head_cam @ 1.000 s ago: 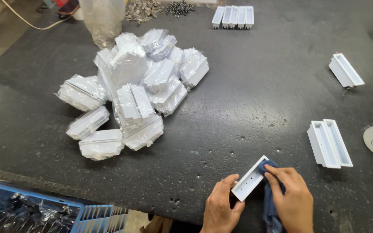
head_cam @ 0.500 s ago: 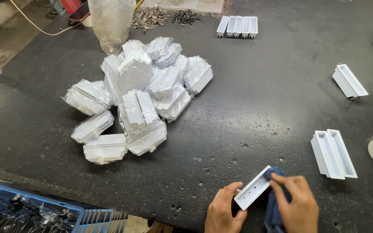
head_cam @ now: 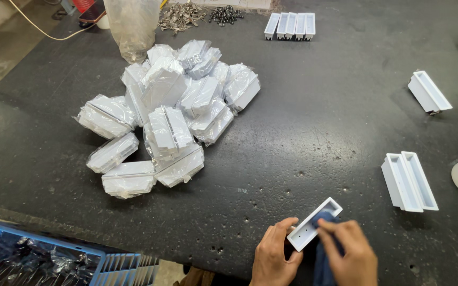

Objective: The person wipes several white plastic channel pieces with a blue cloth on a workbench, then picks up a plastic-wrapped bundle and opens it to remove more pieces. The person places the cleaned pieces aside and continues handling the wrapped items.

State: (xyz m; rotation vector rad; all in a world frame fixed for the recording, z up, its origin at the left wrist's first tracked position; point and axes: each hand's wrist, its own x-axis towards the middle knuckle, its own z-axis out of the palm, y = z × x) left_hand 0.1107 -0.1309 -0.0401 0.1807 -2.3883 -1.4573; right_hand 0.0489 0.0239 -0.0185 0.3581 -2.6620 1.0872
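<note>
At the near edge of the dark stone table point(head_cam: 314, 132), the left hand point(head_cam: 274, 257) has its grip closed around the lower end of a small white open-topped plastic tray point(head_cam: 314, 223), held tilted just above the surface. The right hand point(head_cam: 348, 254) pinches a dark blue cloth point(head_cam: 324, 259) and presses it into the tray's upper end. To the near left, below the table edge, sits a blue crate point(head_cam: 38, 262) of dark parts. Further right lie two white trays side by side point(head_cam: 409, 181), with a single white tray point(head_cam: 429, 92) beyond. In the middle left rests a heap of plastic-wrapped white trays point(head_cam: 165, 114). At the far edge stand a row of four white trays point(head_cam: 290, 25), a clear plastic bag point(head_cam: 132, 26) and scattered small metal parts point(head_cam: 200, 14).
</note>
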